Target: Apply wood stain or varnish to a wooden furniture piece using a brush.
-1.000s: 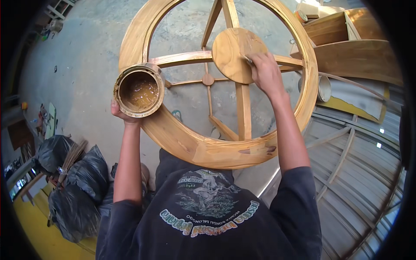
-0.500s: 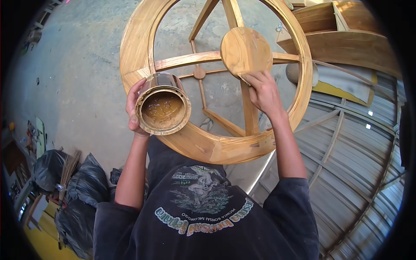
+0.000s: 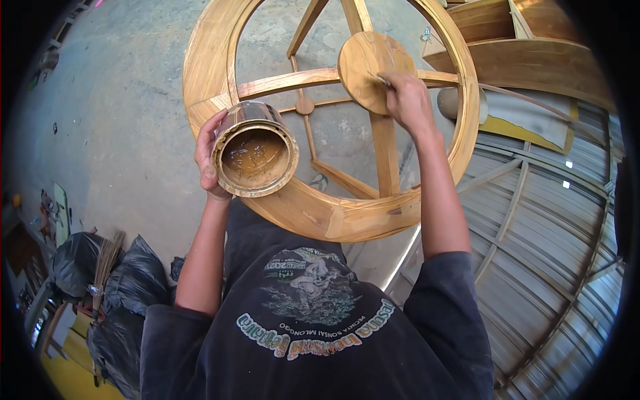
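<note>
My left hand [image 3: 208, 155] grips a metal can [image 3: 257, 157] by its side, tilted toward me so that yellowish-brown, glossy contents show inside. The can is over the near-left rim of a round wooden frame [image 3: 317, 220] with crossed bars and a wooden disc [image 3: 367, 60] at its centre. My right hand [image 3: 411, 107] is closed on a small, thin item at the disc's right part; motion blur hides what it is. Beneath the frame, thinner struts meet at a small round hub [image 3: 304, 107].
Wooden curved panels [image 3: 513, 70] and boxes lie at the upper right, above corrugated metal sheeting [image 3: 527, 280] with battens. Black bags [image 3: 130, 273] and a straw broom [image 3: 107, 263] are at the lower left, near assorted clutter. Grey concrete floor [image 3: 113, 133] surrounds the frame.
The can in my left hand has shifted right and become more upright in view on the frame's rim. My right hand dipped to the disc's lower edge, then moved back up across it.
</note>
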`<state>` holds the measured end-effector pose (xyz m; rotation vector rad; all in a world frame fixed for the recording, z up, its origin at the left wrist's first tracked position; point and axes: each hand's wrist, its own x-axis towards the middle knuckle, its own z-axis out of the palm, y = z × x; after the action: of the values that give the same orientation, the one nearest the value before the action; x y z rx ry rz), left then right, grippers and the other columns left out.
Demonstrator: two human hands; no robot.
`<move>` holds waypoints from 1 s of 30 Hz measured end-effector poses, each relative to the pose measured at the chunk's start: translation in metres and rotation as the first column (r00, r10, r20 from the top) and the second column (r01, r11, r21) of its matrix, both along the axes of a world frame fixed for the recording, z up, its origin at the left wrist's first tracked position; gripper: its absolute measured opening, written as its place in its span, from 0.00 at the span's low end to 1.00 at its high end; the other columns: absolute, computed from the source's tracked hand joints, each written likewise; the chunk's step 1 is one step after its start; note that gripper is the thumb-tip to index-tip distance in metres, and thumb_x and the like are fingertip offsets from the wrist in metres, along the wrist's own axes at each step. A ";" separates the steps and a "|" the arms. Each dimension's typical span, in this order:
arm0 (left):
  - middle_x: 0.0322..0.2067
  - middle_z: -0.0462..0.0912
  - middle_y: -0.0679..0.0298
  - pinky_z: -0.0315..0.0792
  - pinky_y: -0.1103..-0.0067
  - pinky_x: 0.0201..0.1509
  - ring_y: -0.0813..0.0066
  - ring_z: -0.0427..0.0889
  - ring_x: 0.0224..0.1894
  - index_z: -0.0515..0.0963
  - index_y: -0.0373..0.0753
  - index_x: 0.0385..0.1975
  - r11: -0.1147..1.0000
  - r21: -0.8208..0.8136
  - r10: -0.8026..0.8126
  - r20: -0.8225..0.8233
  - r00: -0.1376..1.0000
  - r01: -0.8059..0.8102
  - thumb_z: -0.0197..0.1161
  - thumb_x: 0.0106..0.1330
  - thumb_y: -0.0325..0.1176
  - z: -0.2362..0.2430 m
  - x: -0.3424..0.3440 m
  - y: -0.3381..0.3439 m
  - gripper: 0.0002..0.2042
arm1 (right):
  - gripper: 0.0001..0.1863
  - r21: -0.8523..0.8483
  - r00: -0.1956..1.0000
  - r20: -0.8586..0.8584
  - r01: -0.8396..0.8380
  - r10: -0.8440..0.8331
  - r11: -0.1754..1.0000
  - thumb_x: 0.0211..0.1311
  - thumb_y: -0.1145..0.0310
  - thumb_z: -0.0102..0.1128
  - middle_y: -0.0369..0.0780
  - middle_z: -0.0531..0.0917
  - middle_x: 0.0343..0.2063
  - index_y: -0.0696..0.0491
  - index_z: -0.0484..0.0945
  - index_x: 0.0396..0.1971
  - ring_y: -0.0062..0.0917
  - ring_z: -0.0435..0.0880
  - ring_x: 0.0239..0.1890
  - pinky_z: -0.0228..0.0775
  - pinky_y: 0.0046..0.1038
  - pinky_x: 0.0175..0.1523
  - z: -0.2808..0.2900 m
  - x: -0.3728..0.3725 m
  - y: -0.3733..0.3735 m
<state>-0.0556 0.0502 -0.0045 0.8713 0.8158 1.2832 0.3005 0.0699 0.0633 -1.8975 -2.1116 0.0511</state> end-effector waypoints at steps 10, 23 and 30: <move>0.53 0.72 0.46 0.72 0.66 0.61 0.59 0.77 0.54 0.61 0.23 0.60 1.000 0.002 0.021 0.025 0.999 -0.021 0.62 0.41 0.73 -0.005 -0.002 0.000 0.58 | 0.21 -0.048 0.992 -0.022 -0.127 0.126 0.991 0.42 0.85 0.53 0.48 0.83 0.37 0.56 0.82 0.40 0.43 0.81 0.42 0.72 0.38 0.50 -0.013 0.000 -0.049; 0.53 0.72 0.48 0.72 0.66 0.61 0.60 0.77 0.53 0.62 0.24 0.59 1.000 -0.028 0.000 0.026 1.000 0.001 0.63 0.37 0.76 0.000 0.005 0.002 0.60 | 0.22 -0.077 0.994 -0.058 -0.099 0.095 0.992 0.43 0.87 0.51 0.46 0.83 0.39 0.57 0.82 0.40 0.41 0.80 0.45 0.72 0.36 0.51 -0.022 -0.009 -0.010; 0.52 0.73 0.47 0.73 0.67 0.61 0.61 0.77 0.53 0.62 0.24 0.59 0.999 -0.011 0.035 0.004 0.999 -0.035 0.63 0.36 0.78 -0.001 0.002 0.000 0.62 | 0.21 -0.098 0.992 -0.090 -0.099 0.091 0.990 0.42 0.87 0.52 0.44 0.84 0.38 0.57 0.82 0.39 0.40 0.81 0.42 0.72 0.36 0.50 -0.025 -0.023 -0.082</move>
<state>-0.0538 0.0504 -0.0056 0.8483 0.8372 1.3096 0.2775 -0.0124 0.0386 -1.8143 -2.1787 0.2608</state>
